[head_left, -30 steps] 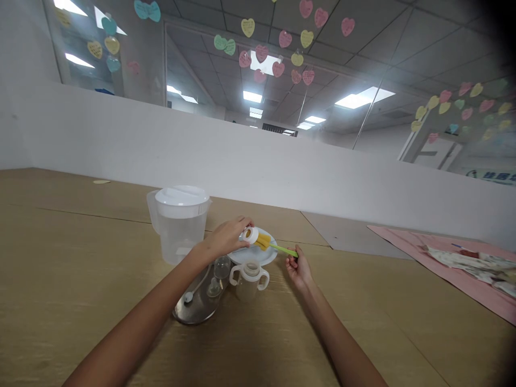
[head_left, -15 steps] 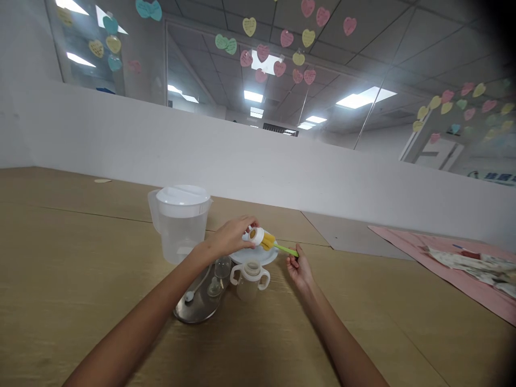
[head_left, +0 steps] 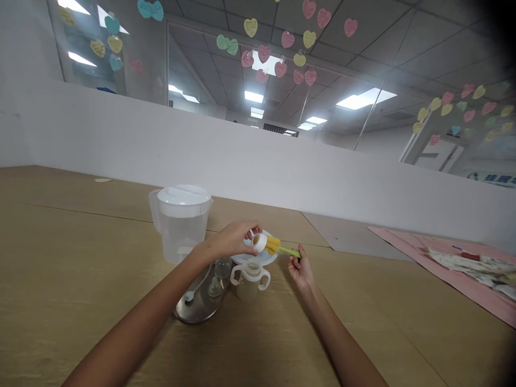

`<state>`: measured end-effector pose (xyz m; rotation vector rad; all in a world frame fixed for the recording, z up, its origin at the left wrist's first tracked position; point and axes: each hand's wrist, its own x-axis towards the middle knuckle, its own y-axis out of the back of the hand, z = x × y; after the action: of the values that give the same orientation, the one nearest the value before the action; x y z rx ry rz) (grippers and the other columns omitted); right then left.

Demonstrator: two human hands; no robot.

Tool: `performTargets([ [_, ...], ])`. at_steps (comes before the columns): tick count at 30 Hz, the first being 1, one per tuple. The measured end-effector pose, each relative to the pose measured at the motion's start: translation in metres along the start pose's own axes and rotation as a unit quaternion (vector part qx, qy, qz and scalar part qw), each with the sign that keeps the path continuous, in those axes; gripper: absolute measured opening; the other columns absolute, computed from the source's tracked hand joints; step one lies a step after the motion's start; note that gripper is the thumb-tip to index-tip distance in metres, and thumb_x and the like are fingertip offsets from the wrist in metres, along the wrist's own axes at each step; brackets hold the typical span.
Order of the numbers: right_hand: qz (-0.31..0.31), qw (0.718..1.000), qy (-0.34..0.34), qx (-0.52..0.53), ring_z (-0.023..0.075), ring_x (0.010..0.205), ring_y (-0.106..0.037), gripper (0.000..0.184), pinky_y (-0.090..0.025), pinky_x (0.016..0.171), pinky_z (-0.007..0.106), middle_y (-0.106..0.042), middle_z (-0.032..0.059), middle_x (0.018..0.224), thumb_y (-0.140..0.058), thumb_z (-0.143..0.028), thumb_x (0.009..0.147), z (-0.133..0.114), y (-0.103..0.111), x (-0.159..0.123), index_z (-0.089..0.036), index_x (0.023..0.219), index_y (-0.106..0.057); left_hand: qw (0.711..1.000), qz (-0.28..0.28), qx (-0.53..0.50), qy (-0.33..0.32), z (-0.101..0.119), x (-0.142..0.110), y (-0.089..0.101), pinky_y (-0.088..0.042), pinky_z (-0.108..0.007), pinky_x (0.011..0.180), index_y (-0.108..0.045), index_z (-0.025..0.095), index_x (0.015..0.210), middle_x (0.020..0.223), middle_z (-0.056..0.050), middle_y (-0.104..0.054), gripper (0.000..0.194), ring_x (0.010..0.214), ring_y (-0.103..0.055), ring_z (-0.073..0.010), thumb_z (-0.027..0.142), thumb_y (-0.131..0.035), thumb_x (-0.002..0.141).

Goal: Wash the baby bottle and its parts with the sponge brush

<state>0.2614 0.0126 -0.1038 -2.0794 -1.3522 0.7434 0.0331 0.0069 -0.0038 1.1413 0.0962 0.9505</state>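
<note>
Between the fingers of my left hand (head_left: 237,238) is a white bottle collar ring (head_left: 260,242), tilted on its side. The yellow sponge head of a bottle brush (head_left: 273,245) sits against the ring's right side; how deep it reaches inside I cannot tell. My right hand (head_left: 301,270) is closed on the brush's green handle (head_left: 288,251). Both hands are held above a pale bowl (head_left: 266,259). Just in front stands a baby bottle (head_left: 249,280) with two white side handles and no top on it.
A metal tray (head_left: 193,312) left of the bottle carries a clear cap (head_left: 223,267), a nipple (head_left: 214,287) and a straw with a white weighted end (head_left: 189,296). Behind it stands a lidded plastic pitcher (head_left: 183,231). A pink cloth (head_left: 411,252) lies far right.
The ring and brush head have shifted slightly to the right, and the ring has turned a little. My right hand has moved slightly right with the handle.
</note>
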Motion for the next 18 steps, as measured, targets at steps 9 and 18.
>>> performTargets([
  [9,-0.001,1.000,0.008,-0.006,-0.0016,0.024,-0.023,0.025,-0.041,0.037,0.009,-0.035,-0.0125,0.034,-0.052,-0.030,0.080,0.000,0.002,0.000,-0.016,0.060,-0.044,0.995,0.010,0.095,0.023,0.007,-0.007,0.020,-0.041,-0.025,0.070,-0.053,0.021,0.095,0.093,-0.001,-0.059,0.036,0.082,-0.055,-0.0162,0.027,-0.065,0.062],
  [18,0.029,0.999,0.020,0.026,-0.0009,0.024,-0.023,0.027,-0.038,0.038,0.009,-0.031,-0.0121,0.032,-0.042,-0.025,0.085,-0.007,0.004,0.001,-0.017,0.060,-0.043,0.943,-0.195,0.169,0.210,-0.004,-0.022,0.029,-0.040,-0.026,0.050,-0.061,0.016,0.060,0.056,-0.003,-0.061,0.027,0.052,-0.055,-0.0182,0.037,-0.071,0.047],
])
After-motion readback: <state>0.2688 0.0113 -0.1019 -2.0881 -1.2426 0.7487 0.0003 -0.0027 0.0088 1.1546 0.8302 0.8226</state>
